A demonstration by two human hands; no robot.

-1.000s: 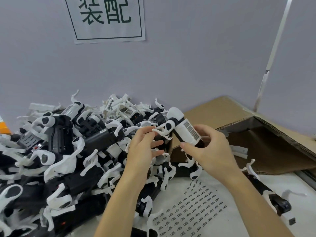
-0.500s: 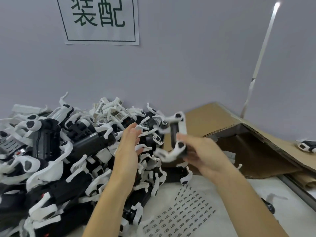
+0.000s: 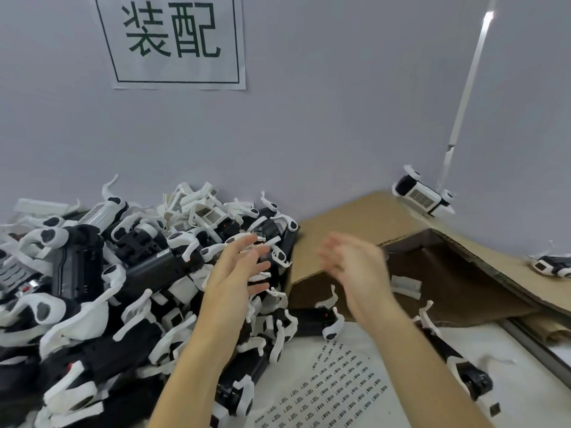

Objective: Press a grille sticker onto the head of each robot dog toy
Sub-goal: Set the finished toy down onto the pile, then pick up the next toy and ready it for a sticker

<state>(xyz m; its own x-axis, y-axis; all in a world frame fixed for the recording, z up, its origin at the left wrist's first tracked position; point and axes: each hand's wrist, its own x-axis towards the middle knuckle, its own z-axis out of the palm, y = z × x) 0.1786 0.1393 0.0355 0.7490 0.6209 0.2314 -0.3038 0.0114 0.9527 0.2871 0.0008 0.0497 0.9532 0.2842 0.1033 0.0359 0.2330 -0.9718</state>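
A: Far left — heap of robot dog toys (image 3: 129, 273), glossy black blocky bodies, curved white plastic legs tangled together, piled against the grey wall. Some heads near the top show fine grille patches.

B: Hands?

A: Left hand (image 3: 238, 270) raised over the heap's right edge, fingers straight and spread, holding nothing. Right hand (image 3: 355, 267) beside it, motion-blurred, fingers apart and extended, also gripping nothing. The two hands are apart, palms roughly facing.

B: Stickers?

A: Sticker sheet (image 3: 333, 393) lies flat on the white table below the right forearm, matte, printed with rows of small dark rectangles.

B: Further right?

A: Brown corrugated cardboard box (image 3: 355, 217), flaps opened out, dark interior with white leg pieces inside. One toy dog (image 3: 421, 196) sits at the box's far flap edge near the wall, a grille patch visible on its white surface. Another dog (image 3: 553, 265) lies on the right flap, partly cut off.
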